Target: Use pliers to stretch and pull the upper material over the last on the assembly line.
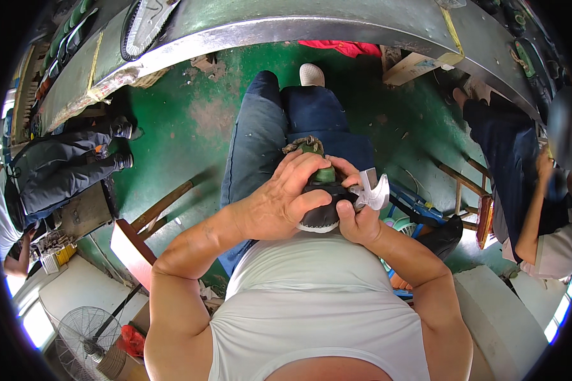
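A black shoe upper (318, 200) rests toe toward me over my lap, with white stitching along its lower edge. A green shoe last (325, 174) shows inside it, and a knotted cord (307, 142) hangs at its far end. My left hand (283, 200) is wrapped over the left side, thumb pressed on the black toe. My right hand (360, 223) is closed at the right side, around a silvery tool (376, 190) with a curved, hook-like head. The tool's handle is hidden in the palm, so its kind does not show. The right fingers also touch the shoe.
A metal-topped workbench (286, 30) curves across the far side, a black-and-white shoe upper (147, 28) on it. Wooden stools (133, 244) stand at both sides. One person (63, 171) sits left, another (521, 171) right. A fan (89, 343) stands at lower left.
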Demonstrator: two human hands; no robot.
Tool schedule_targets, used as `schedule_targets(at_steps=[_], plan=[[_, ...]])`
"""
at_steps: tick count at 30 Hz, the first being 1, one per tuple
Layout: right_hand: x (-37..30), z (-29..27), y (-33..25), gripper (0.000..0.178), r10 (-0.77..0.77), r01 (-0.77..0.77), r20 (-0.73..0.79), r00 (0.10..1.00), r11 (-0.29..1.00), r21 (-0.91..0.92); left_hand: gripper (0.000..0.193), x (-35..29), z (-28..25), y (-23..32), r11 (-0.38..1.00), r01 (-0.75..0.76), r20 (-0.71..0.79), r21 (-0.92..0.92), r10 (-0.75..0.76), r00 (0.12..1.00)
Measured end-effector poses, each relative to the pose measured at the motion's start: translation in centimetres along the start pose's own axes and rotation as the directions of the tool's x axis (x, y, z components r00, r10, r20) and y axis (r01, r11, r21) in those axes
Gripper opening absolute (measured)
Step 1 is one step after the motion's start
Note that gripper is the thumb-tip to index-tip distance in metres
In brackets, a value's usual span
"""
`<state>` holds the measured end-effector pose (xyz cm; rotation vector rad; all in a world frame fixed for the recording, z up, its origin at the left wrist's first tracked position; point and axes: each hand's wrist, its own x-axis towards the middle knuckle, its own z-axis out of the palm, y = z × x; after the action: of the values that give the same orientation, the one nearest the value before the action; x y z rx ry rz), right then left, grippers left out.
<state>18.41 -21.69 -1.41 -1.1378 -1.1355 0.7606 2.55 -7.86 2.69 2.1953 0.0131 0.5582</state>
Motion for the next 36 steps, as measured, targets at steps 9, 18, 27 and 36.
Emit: schedule_targets(at_steps=[9,18,27,36], plan=[[1.1,-0.6,1.5,0.032,0.118,-0.139,-0.159,0.980,0.983,-0.124,0.083,2.8,-1.4,-2.0,0.989,0.109,0.156,-0.105,-0.092,0.984],[2.6,-0.7,0.1,0.031,0.180,-0.202,-0.167,0.969,0.972,-0.121,0.085,2.9,-0.1,-2.2,0.999,0.052,0.023,-0.016,-0.052,0.998],[2.8,-1.0,0.7,0.044,0.841,-0.747,0.230,0.489,0.267,0.609,0.088,1.4,-1.7,1.9,0.931,-0.305,-0.096,0.201,0.328,0.940],[7.5,0.1,3.9,0.052,0.434,-0.610,0.448,0.781,0.383,0.693,0.105,-3.6,0.3,3.1,0.970,0.151,-0.264,0.192,-0.097,0.960]])
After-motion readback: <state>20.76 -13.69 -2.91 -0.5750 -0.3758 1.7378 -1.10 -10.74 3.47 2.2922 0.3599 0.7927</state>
